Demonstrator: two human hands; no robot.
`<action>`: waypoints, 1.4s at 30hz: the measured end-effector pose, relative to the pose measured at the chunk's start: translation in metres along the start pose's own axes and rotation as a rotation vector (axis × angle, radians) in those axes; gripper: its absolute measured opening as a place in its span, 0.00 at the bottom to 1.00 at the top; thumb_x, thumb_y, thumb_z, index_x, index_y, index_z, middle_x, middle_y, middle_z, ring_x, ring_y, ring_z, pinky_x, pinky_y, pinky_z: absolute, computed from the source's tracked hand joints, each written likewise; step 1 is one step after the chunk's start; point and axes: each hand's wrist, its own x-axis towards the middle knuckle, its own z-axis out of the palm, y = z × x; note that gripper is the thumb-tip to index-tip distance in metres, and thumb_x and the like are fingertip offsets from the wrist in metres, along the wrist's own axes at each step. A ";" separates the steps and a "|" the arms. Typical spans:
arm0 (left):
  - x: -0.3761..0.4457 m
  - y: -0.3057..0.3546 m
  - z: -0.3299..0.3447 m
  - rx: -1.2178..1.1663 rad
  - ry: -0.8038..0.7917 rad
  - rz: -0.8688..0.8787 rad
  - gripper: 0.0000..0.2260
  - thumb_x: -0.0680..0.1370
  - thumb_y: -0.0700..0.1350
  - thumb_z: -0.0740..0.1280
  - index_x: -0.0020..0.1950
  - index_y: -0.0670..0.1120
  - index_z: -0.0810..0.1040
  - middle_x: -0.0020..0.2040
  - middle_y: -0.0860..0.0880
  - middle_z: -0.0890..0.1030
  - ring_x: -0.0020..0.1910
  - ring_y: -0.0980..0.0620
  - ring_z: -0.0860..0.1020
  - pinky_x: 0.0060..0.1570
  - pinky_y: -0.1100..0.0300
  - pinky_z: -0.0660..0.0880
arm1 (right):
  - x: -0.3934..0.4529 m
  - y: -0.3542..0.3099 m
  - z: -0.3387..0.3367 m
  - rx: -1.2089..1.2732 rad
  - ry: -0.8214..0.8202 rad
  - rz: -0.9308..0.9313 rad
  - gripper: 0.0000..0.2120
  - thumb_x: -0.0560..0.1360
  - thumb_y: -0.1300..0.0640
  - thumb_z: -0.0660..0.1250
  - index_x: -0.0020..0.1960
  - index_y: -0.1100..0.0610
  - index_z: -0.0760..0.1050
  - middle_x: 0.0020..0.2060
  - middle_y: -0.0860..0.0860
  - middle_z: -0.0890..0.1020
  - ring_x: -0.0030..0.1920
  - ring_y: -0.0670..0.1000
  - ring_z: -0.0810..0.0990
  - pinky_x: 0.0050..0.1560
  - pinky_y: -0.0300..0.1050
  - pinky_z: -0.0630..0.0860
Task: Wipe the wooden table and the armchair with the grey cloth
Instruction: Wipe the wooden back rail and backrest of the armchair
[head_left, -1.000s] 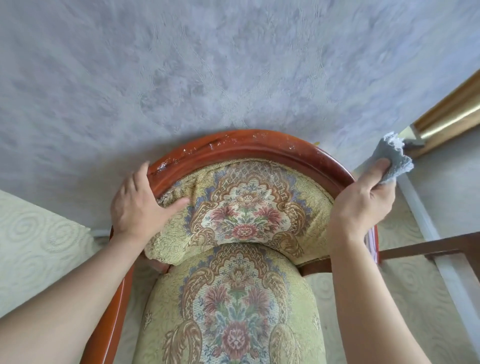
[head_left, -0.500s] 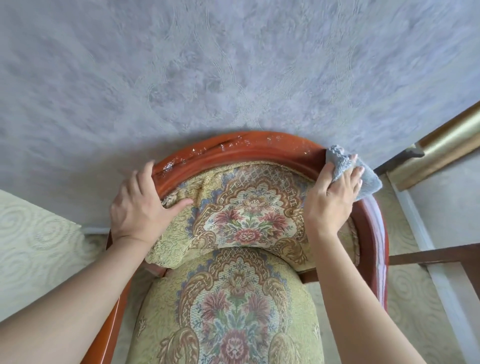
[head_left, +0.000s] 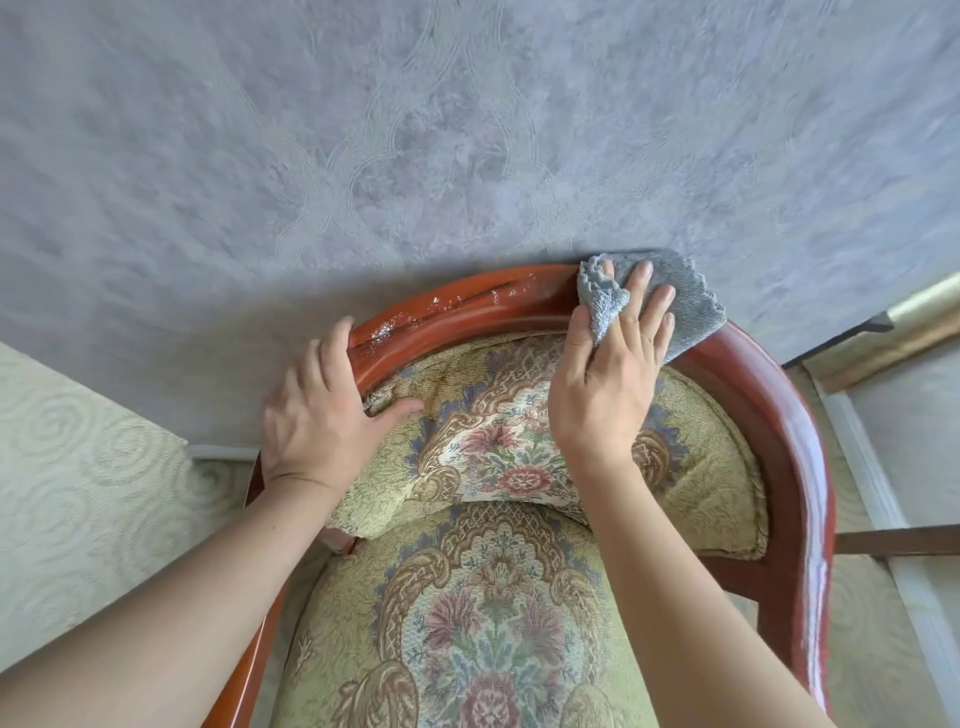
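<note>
Armchair step in hand. I am pressing the grey cloth (head_left: 670, 306) flat under my right hand (head_left: 608, 384), fingers spread, onto the top of the armchair's wooden rail (head_left: 769, 410). My left hand (head_left: 322, 415), fingers relaxed, is bracing the rail's left side. Pale flecks (head_left: 447, 304) are lying between my hands; next stroke probably calls for sweeping leftward across them.

The armchair (head_left: 769, 415) had a glossy red-brown wooden frame and yellow-green upholstery woven with pink and red flowers, blue leaves and brown scrolls; the cloth (head_left: 685, 306) was plain grey; the wall (head_left: 363, 130) was mottled grey-lilac with embossed ogee lines; the floor (head_left: 78, 467) showed pale green swirls
</note>
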 end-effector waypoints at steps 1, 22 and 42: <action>0.000 0.000 0.000 0.000 -0.004 -0.002 0.50 0.64 0.73 0.71 0.73 0.40 0.65 0.53 0.39 0.78 0.46 0.38 0.80 0.36 0.45 0.79 | -0.001 -0.003 0.002 0.006 -0.003 -0.011 0.23 0.84 0.50 0.50 0.78 0.53 0.60 0.79 0.56 0.57 0.79 0.59 0.48 0.78 0.50 0.42; -0.002 0.004 0.003 -0.088 0.165 -0.002 0.29 0.78 0.60 0.54 0.70 0.40 0.73 0.53 0.40 0.80 0.48 0.37 0.80 0.39 0.46 0.78 | -0.058 -0.078 0.042 0.166 -0.313 -0.444 0.24 0.83 0.51 0.53 0.75 0.60 0.65 0.76 0.59 0.62 0.78 0.61 0.53 0.78 0.57 0.49; -0.001 0.000 0.006 -0.050 0.219 0.052 0.22 0.75 0.54 0.59 0.58 0.38 0.77 0.46 0.40 0.77 0.42 0.37 0.78 0.36 0.49 0.76 | -0.050 -0.062 0.050 0.068 -0.362 -0.778 0.24 0.81 0.55 0.57 0.74 0.64 0.65 0.75 0.60 0.65 0.77 0.60 0.60 0.77 0.57 0.55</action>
